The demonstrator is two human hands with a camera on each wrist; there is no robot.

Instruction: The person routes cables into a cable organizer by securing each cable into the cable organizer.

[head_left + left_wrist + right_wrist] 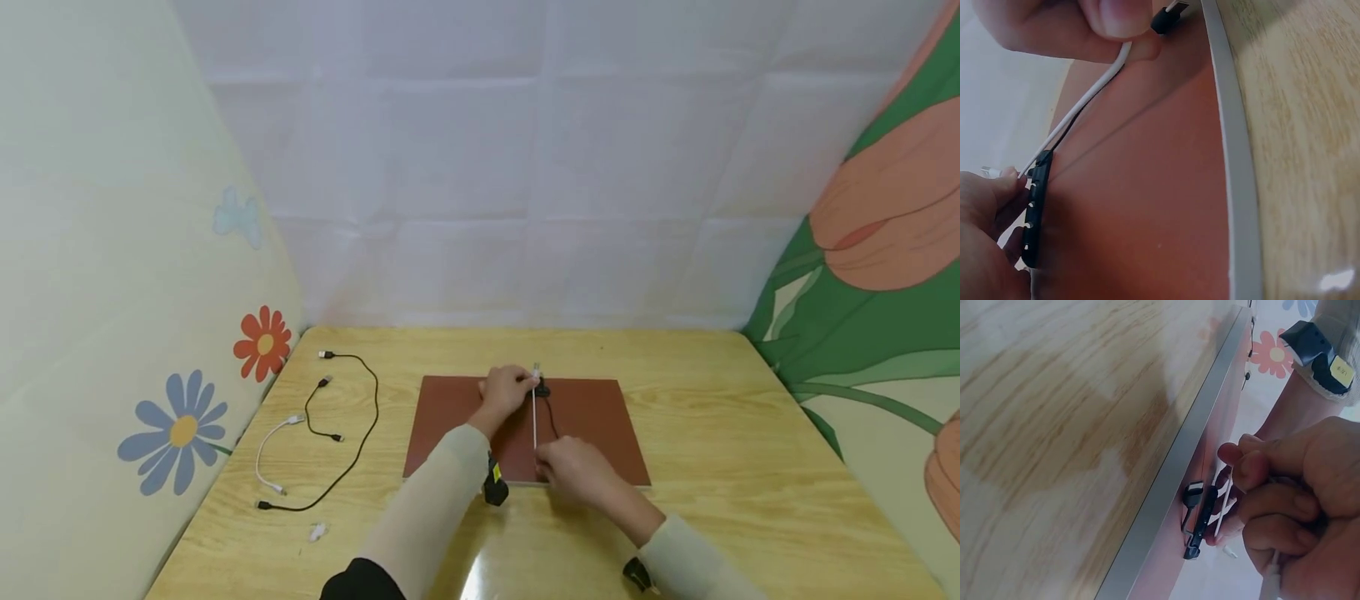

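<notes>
A white cable (pixel 535 421) is stretched straight between my two hands, above a reddish-brown board (pixel 453 421). At the far end my left hand (pixel 507 388) pinches it just below its white USB plug (pixel 536 370), beside a black slotted cable clip (pixel 1036 209). Nearer the front edge, my right hand (pixel 577 472) pinches the other part between thumb and finger. Its remaining fingers are curled, and a white plug (pixel 1270 584) hangs out below them. A black cable (pixel 552 418) runs from the clip along the board; its metal-tipped plug (pixel 1166 20) lies under my right hand.
Left on the wooden table (pixel 712 400) lie a long black cable (pixel 377 400), a short black cable (pixel 308 412) and a short white cable (pixel 258 458). A small clear-white piece (pixel 318 531) lies in front of them. Patterned and white cloths stand around the table.
</notes>
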